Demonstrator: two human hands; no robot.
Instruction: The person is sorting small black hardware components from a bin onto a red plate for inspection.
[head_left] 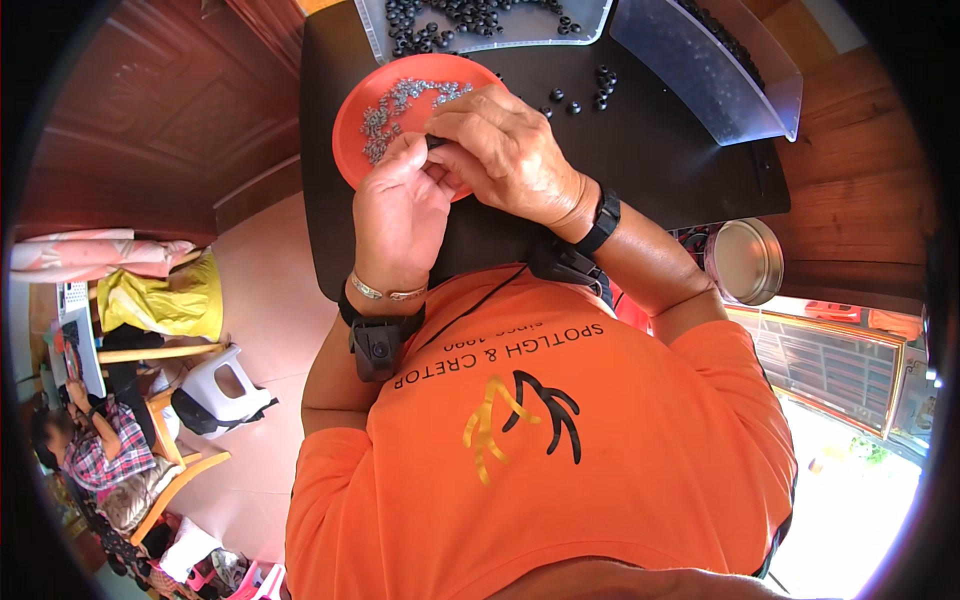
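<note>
Over the near side of an orange-red plate (350,130), my two hands meet at the fingertips. A small black part (434,142) shows between them, mostly hidden by the fingers. My left hand (403,220) has its palm turned up, its thumb and fingertips closed against the part. From the right, my right hand (515,150) reaches over with curled fingers pinching the same part. Many small silvery metal pieces (405,92) lie spread on the plate. Several loose black round bead-like parts (573,107) rest on the dark table to the right of the plate.
Behind the plate stands a clear bin (490,44) holding black round parts. Another translucent bin (715,85) with black parts stands at the table's far right. The dark table (660,185) ends near my body. A round tin (745,262) stands right. A person (105,440) sits far left.
</note>
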